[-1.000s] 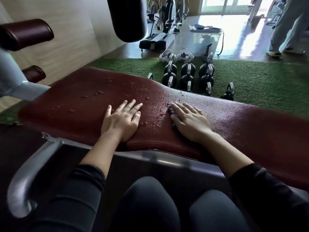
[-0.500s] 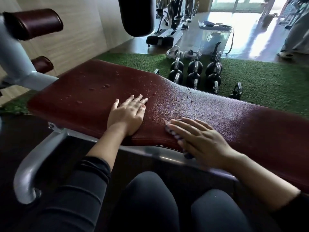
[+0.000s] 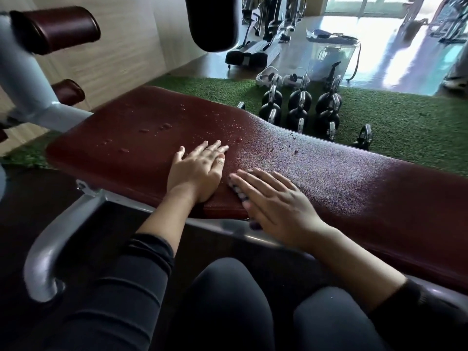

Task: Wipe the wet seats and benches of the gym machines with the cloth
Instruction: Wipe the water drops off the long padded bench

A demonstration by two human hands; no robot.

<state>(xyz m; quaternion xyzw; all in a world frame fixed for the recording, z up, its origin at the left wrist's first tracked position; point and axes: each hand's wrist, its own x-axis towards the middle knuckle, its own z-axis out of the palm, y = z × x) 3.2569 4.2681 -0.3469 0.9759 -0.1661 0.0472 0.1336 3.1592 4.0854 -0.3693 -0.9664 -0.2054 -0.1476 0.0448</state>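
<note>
Pressing flat on the maroon bench pad [image 3: 291, 160], your left hand [image 3: 196, 172] lies palm down near the pad's front edge, its fingers [image 3: 214, 148] straight, close together and holding nothing. Your right hand [image 3: 276, 202] sits just beside it, also palm down, with its fingers [image 3: 249, 181] extended and slightly spread, pointing left toward the left hand. Under the right hand lies the cloth [image 3: 239, 192]: only a narrow striped strip shows along the hand's left side, running from the fingertips down over the pad's front edge. The right fingers press on the cloth rather than curl round it. The cloth appears purple and white, though the strip is blurred and mostly covered.

Water droplets [image 3: 154, 129] stand on the pad to the left of and beyond the left hand. Smaller specks [image 3: 293, 148] lie farther right, toward the pad's far edge. The pad surface right of your right hand shows a dull sheen.

A grey metal frame [image 3: 63, 239] runs under the front edge of the pad and curves down at the left. Two maroon roller pads [image 3: 54, 27] are mounted on a grey post at upper left. Black kettlebells [image 3: 300, 107] stand in rows on the green turf [image 3: 405, 122] beyond the pad. A black punching bag [image 3: 214, 21] hangs at top centre. Your legs, in dark clothing, fill the lower edge of the view.
</note>
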